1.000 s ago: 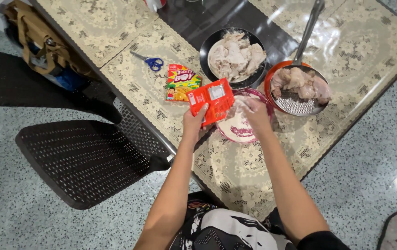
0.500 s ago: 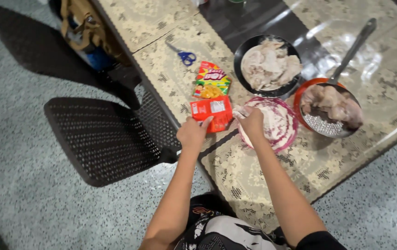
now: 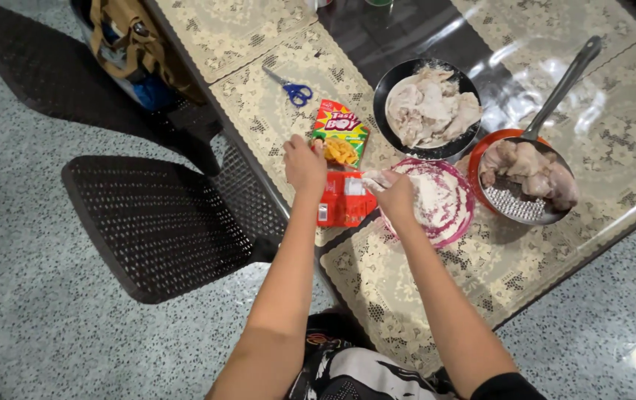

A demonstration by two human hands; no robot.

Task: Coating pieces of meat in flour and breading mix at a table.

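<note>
Your two forearms reach from the bottom edge up over the near side of the table (image 3: 555, 244), which is covered with cream lace-patterned mats. The pink bowl of flour (image 3: 436, 200) serves as the reference point.

Your right hand (image 3: 396, 196) sits at the left rim of the pink bowl, dusted white with flour, fingers curled loosely together; I cannot tell whether they pinch anything.

Just left of the bowl, the red packet (image 3: 342, 200) lies flat on the mat, touching or nearly touching the bowl's rim. No hand holds it.

Your left hand (image 3: 305, 164) is left of the bowl and just beyond the red packet. Its fingers are bent downward at the near edge of the yellow-and-green seasoning sachet (image 3: 340, 133), touching it or just above it; whether the fingers have closed on it cannot be told.

Right of the bowl stands an orange-rimmed skimmer pan (image 3: 522, 200) holding pale raw chicken pieces, its long metal handle running away to the far right.

Beyond the bowl is a black dish (image 3: 385, 89) with floured chicken pieces.

Farther left and beyond the sachet lie blue-handled scissors (image 3: 294, 89).

Off the table's left edge stands a black perforated chair (image 3: 147, 222), with a tan bag (image 3: 129, 44) on a second chair beyond it.
</note>
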